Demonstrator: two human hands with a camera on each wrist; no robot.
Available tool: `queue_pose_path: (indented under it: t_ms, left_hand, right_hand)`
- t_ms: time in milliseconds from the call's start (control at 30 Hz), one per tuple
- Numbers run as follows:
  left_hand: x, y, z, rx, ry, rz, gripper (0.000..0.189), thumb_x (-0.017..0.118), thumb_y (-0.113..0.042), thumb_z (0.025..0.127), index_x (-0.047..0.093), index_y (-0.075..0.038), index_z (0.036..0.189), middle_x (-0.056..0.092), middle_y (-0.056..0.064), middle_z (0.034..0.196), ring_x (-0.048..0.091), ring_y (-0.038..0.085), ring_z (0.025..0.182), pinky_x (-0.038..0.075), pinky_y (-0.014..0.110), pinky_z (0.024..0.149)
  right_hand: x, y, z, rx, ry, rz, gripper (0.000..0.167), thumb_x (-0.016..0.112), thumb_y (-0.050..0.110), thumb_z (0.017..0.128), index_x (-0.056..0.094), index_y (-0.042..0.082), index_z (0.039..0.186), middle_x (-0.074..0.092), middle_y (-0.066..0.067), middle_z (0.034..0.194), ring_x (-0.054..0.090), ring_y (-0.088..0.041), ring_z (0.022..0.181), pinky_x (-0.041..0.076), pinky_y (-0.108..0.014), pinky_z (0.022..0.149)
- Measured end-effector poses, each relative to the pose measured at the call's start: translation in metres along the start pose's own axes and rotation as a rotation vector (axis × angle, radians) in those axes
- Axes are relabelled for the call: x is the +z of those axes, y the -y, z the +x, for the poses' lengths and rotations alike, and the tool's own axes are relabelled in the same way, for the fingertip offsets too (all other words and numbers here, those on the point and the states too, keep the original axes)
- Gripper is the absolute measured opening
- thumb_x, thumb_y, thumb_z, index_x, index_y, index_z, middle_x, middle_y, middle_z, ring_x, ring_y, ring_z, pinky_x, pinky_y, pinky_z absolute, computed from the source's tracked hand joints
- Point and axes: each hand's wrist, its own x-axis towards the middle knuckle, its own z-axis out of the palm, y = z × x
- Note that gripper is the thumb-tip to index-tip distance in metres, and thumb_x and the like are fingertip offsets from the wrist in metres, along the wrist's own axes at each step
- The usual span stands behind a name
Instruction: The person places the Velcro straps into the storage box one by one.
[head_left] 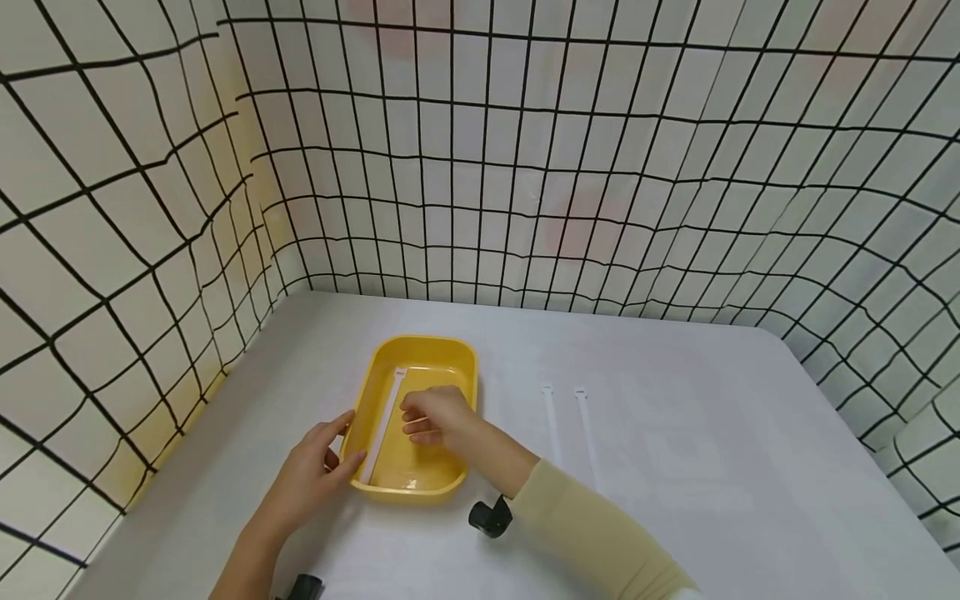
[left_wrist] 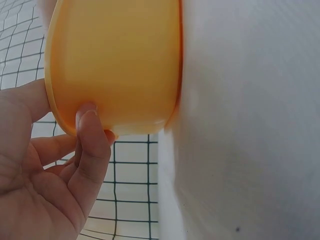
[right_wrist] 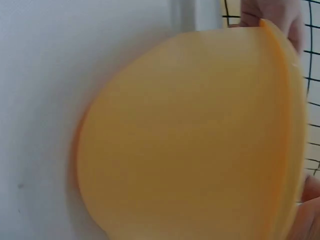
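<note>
A yellow plastic tray [head_left: 412, 493] stands on the white table, left of the middle. Inside it, along the left side, lies a flat white strip [head_left: 386, 425] with a small head at its far end, like a cable tie. My left hand [head_left: 315, 462] grips the tray's near left edge, its fingers [left_wrist: 92, 150] against the outer wall. Over the tray's inside is my right hand [head_left: 438, 417], fingers loosely bent, to the right of the strip and apart from it. Nothing shows in its grasp; in the right wrist view the tray's outer wall [right_wrist: 190, 135] covers most of it.
Two similar white strips, a left one [head_left: 551, 421] and a right one [head_left: 587, 429], lie side by side on the table [head_left: 712, 467] right of the tray. A black grid net [head_left: 480, 183] over white sheeting surrounds the back and sides.
</note>
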Motion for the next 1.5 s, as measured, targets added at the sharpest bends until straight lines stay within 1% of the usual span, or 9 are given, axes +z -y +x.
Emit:
queue_pose_path:
  t_ms: [200,300,567,833,1067,1167,1267,1367,1500]
  left_hand:
    - [0.000,-0.003,0.001,-0.008,0.017,-0.009,0.060,0.072,-0.016,0.089,0.047,0.001,0.141,0.055,0.016,0.119,0.046,0.015,0.070,0.042,0.023,0.057]
    - [0.000,-0.004,0.001,-0.007,0.023,-0.012,0.060,0.071,-0.016,0.090,0.046,0.001,0.142,0.055,0.016,0.120,0.046,0.015,0.070,0.043,0.023,0.058]
    - [0.001,-0.003,0.003,0.021,0.011,-0.016,0.060,0.072,-0.015,0.090,0.046,0.002,0.141,0.055,0.016,0.119,0.046,0.014,0.069,0.043,0.023,0.057]
    - [0.004,-0.003,0.003,0.007,0.021,-0.027,0.060,0.072,-0.017,0.090,0.046,0.001,0.141,0.055,0.016,0.120,0.046,0.014,0.068,0.043,0.023,0.057]
    - [0.003,-0.003,0.001,-0.008,0.028,-0.019,0.060,0.071,-0.016,0.090,0.046,0.002,0.142,0.055,0.016,0.120,0.047,0.015,0.069,0.043,0.023,0.057]
    - [0.002,-0.002,0.001,-0.017,0.031,-0.016,0.060,0.071,-0.015,0.090,0.045,0.001,0.142,0.054,0.016,0.120,0.047,0.015,0.070,0.043,0.023,0.057]
    - [0.001,-0.001,0.001,-0.024,0.033,-0.012,0.061,0.071,-0.015,0.090,0.045,0.000,0.142,0.054,0.016,0.121,0.047,0.016,0.071,0.043,0.023,0.057]
    - [-0.001,-0.002,0.000,-0.029,0.033,-0.006,0.061,0.071,-0.016,0.090,0.045,0.000,0.142,0.054,0.016,0.121,0.047,0.016,0.071,0.043,0.023,0.057]
    - [-0.002,-0.002,0.000,-0.035,0.035,-0.007,0.061,0.071,-0.016,0.090,0.045,0.000,0.143,0.054,0.017,0.121,0.047,0.016,0.072,0.043,0.023,0.058]
  right_hand:
    - [-0.020,0.016,-0.008,-0.046,0.074,-0.042,0.017,0.068,0.013,0.085,0.068,-0.001,0.096,0.067,-0.010,0.084,0.064,-0.015,0.065,0.053,-0.025,0.060]
    - [-0.030,0.022,-0.013,-0.062,0.092,-0.071,0.020,0.068,0.015,0.086,0.068,-0.001,0.099,0.068,-0.012,0.090,0.065,-0.016,0.068,0.053,-0.026,0.063]
    - [-0.052,0.032,-0.029,-0.103,0.090,-0.098,0.018,0.067,0.016,0.088,0.066,0.000,0.098,0.065,-0.007,0.087,0.065,-0.016,0.070,0.052,-0.026,0.066]
    - [-0.074,0.029,-0.042,-0.119,0.077,-0.087,0.020,0.065,0.016,0.091,0.065,-0.002,0.101,0.065,-0.011,0.090,0.063,-0.017,0.072,0.052,-0.026,0.066]
    - [-0.091,0.020,-0.051,-0.199,0.147,-0.123,0.021,0.066,0.014,0.088,0.064,-0.003,0.100,0.063,-0.008,0.084,0.062,-0.017,0.070,0.051,-0.029,0.068]
    - [-0.097,0.016,-0.054,-0.210,0.153,-0.138,0.025,0.067,0.014,0.087,0.063,-0.006,0.102,0.063,-0.007,0.082,0.061,-0.018,0.071,0.051,-0.029,0.067]
    - [-0.102,0.013,-0.057,-0.225,0.160,-0.142,0.025,0.067,0.015,0.087,0.063,-0.006,0.101,0.063,-0.007,0.083,0.061,-0.018,0.071,0.050,-0.029,0.067]
    - [-0.108,0.010,-0.059,-0.236,0.162,-0.143,0.022,0.067,0.014,0.086,0.064,-0.004,0.098,0.063,-0.008,0.084,0.062,-0.019,0.071,0.050,-0.029,0.067]
    - [-0.117,0.006,-0.062,-0.228,0.154,-0.157,0.020,0.067,0.015,0.085,0.065,-0.002,0.095,0.063,-0.008,0.083,0.062,-0.019,0.071,0.051,-0.030,0.068]
